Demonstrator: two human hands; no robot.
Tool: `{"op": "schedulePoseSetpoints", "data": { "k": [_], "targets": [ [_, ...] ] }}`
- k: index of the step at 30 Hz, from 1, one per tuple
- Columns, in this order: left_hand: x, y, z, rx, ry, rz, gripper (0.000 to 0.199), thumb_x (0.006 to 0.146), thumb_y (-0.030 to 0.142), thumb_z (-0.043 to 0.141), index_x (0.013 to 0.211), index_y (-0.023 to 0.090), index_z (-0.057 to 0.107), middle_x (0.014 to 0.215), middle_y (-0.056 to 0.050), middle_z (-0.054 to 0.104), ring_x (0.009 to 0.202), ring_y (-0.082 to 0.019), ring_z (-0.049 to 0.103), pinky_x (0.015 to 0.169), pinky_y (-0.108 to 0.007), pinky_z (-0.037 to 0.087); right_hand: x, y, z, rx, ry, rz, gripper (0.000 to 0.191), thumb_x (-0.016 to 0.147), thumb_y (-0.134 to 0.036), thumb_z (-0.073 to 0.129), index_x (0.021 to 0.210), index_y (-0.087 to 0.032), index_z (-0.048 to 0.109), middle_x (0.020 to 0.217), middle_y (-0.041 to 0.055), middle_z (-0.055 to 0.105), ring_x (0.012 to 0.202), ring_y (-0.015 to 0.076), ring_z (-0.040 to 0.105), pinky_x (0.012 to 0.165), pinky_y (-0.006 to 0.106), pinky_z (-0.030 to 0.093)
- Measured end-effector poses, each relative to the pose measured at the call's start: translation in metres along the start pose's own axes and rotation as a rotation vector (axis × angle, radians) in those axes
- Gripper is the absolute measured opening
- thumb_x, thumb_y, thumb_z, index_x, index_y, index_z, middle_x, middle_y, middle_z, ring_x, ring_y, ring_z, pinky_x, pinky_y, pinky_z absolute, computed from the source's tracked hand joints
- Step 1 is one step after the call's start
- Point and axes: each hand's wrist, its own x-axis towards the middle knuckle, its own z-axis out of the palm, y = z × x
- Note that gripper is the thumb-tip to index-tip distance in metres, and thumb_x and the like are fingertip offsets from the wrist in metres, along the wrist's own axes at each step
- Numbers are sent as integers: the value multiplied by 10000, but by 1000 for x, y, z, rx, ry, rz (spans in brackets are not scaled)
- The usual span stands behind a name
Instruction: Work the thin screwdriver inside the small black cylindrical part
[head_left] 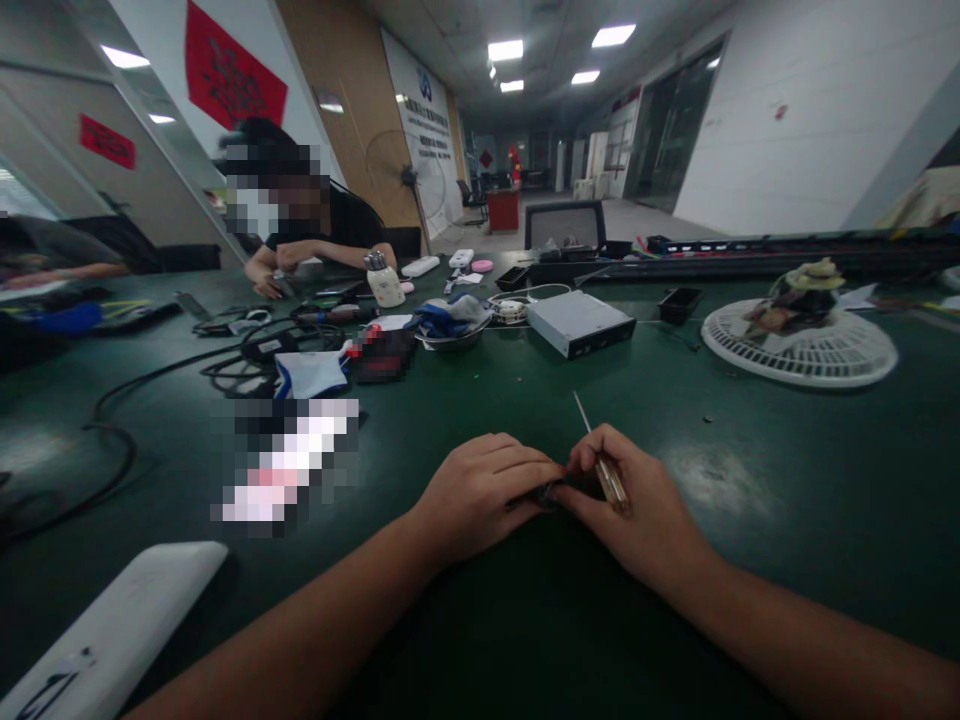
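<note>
Near the front middle of the dark green table, my left hand is closed around a small dark part, mostly hidden by the fingers. My right hand holds a screwdriver with a clear amber handle against the palm. Its thin metal shaft points up and away from me, apart from the dark part. The right thumb and fingertips meet the left fingertips at the small part. What exactly the part is I cannot make out.
Beyond my hands lies a grey optical drive. A white fan grille with a motor on it stands right. A cloth lies in a metal bowl. Black cables and a white panel are left. A person sits across the table.
</note>
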Motion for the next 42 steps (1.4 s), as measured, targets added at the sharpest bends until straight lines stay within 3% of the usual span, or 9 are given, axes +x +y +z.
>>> {"op": "schedulePoseSetpoints", "data": {
  "k": [5, 9, 13, 16, 24, 31, 38, 42],
  "targets": [
    [0, 0, 1, -26, 81, -175, 197, 876, 171, 647, 1063, 197, 594, 1027, -49, 677, 947, -208, 618, 839, -374, 502, 0, -5, -1, 51, 10, -22, 69, 938, -273, 608, 980, -220, 600, 885, 21, 660, 774, 181, 637, 689, 310, 488],
    [-1, -2, 2, 19, 159, -334, 231, 775, 118, 655, 966, 199, 552, 942, -38, 626, 851, -198, 594, 730, -339, 497, -4, -3, -4, 162, 44, -101, 279, 1026, -369, 467, 1129, -238, 691, 937, 51, 677, 813, 201, 639, 681, 329, 483],
    [-2, -3, 2, 50, 200, -412, 247, 752, 111, 651, 935, 204, 514, 901, -24, 594, 809, -186, 575, 675, -314, 471, -8, 0, -7, 255, 56, -287, 373, 1038, -355, 420, 957, -228, 761, 814, 53, 658, 752, 208, 613, 651, 354, 458],
    [-2, -4, 3, 51, 209, -405, 235, 755, 105, 642, 907, 206, 495, 893, -19, 576, 789, -176, 558, 654, -299, 453, -7, -3, -8, 267, -12, -342, 369, 1030, -289, 427, 858, -220, 746, 736, 42, 655, 725, 206, 606, 659, 367, 456],
    [-1, -3, 3, 31, 209, -351, 223, 745, 65, 617, 844, 205, 475, 852, -10, 546, 737, -158, 513, 634, -285, 422, -6, -12, -8, 190, -150, -376, 309, 1008, -203, 441, 858, -202, 711, 743, 42, 665, 750, 205, 619, 716, 384, 475],
    [-2, -4, 2, 16, 172, -321, 208, 758, 85, 600, 854, 210, 464, 864, -14, 545, 732, -157, 505, 629, -282, 412, -8, -7, -7, 175, -52, -334, 335, 1021, -222, 420, 830, -216, 696, 740, 36, 646, 723, 201, 605, 679, 374, 451],
    [-2, -3, 2, 28, 172, -310, 213, 770, 85, 599, 838, 210, 441, 849, -8, 525, 728, -155, 492, 630, -282, 405, -9, -10, -7, 192, -146, -408, 339, 1017, -203, 407, 805, -203, 671, 703, 36, 630, 712, 201, 604, 701, 381, 466],
    [-2, -2, 1, 15, 140, -289, 231, 756, 75, 604, 850, 210, 443, 853, -9, 526, 737, -159, 493, 635, -283, 409, -10, -9, -6, 167, -59, -357, 364, 1026, -217, 397, 753, -203, 638, 675, 32, 602, 684, 197, 586, 658, 373, 443]
  ]
}}
